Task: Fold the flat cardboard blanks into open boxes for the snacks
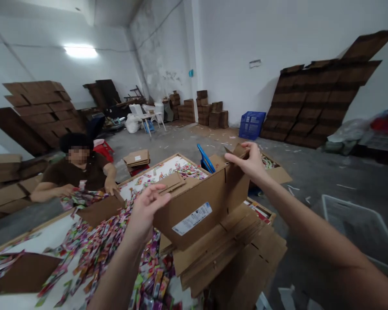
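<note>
A partly folded cardboard box (194,211) with a white printed label stands upright in front of me, above a stack of flat cardboard pieces (213,254). My right hand (250,161) grips the box at its top right corner, thumb and fingers around a raised flap. At the opposite end, my left hand (148,206) is beside the top left corner, its fingers bent and the thumb apart from them. Whether that thumb touches the cardboard I cannot tell. Behind the box a blue tool-like object (206,159) sticks up. Small colourful wrapped packets (110,234) lie heaped on the table to the left.
Across the table a co-worker (80,168) handles packets at an open cardboard box (100,211). Another box (29,271) lies at lower left. To the right are a clear plastic bin (358,228) and a blue crate (252,125). Cardboard stacks (317,103) lean on the wall.
</note>
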Demonstrator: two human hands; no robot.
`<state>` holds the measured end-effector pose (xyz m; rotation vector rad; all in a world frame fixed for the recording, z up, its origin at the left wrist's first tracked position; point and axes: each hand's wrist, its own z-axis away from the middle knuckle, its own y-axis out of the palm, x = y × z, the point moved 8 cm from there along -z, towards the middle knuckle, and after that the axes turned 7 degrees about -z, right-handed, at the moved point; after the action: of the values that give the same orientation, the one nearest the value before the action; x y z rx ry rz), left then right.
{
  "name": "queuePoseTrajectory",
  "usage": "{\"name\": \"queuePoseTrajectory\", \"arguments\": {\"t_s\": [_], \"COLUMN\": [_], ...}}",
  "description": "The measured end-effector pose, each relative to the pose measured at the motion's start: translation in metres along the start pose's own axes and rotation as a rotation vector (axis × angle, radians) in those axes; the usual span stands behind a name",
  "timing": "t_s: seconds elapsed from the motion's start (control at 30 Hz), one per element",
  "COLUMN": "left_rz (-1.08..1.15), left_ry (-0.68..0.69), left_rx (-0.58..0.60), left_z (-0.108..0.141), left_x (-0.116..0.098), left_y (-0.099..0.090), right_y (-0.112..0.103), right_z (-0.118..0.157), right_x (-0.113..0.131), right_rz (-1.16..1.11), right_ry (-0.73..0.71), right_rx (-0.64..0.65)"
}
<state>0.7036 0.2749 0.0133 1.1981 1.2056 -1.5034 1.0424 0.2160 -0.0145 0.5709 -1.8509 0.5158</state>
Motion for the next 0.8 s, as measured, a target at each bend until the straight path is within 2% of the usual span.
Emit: {"name": "queuePoseTrajectory", "arguments": {"t_s": [0.1, 0.17, 0.23, 0.37, 0.5, 0.57, 0.6, 0.67, 0.73, 0.8], "left_rz": [-0.062, -0.057, -0.054, -0.083, -0.100, -0.079, -0.066, -0.056, -0.132, -0.311], "left_ry": [-0.121, -0.201, -0.257, -0.225, -0.102, -0.133, -0.164, -0.196, -0.119, 0.042], "left_rx": [0.145, 0.172, 0.173, 0.205, 0.174, 0.154, 0.155, 0.194, 0.211, 0.200], "left_z": [-0.003, 0.000, 0.004, 0.011, -0.003, -0.016, -0.022, -0.033, -0.038, -0.032], "left_x": [0.020, 0.026, 0.022, -0.007, -0.030, -0.025, -0.019, -0.007, -0.002, -0.006], "left_y": [0.010, 0.012, 0.014, 0.026, 0.040, 0.047, 0.052, 0.061, 0.063, 0.059], "right_y": [0.002, -0.003, -0.015, -0.045, -0.063, -0.052, -0.039, -0.007, 0.015, 0.022], "right_z": [0.008, 0.014, 0.015, 0.006, 0.005, 0.016, 0.022, 0.036, 0.047, 0.055], "right_x": [-0.002, -0.001, 0.006, 0.022, 0.027, 0.032, 0.034, 0.034, 0.025, 0.007], "right_rz": [0.138, 0.150, 0.136, 0.096, 0.075, 0.013, -0.041, -0.181, -0.314, -0.381], "right_ry": [-0.074, -0.120, -0.182, -0.307, -0.235, -0.173, -0.134, -0.007, 0.176, 0.332], "right_rx": [0.149, 0.243, 0.282, 0.261, 0.090, 0.108, 0.196, 0.461, 0.653, 0.713]}}
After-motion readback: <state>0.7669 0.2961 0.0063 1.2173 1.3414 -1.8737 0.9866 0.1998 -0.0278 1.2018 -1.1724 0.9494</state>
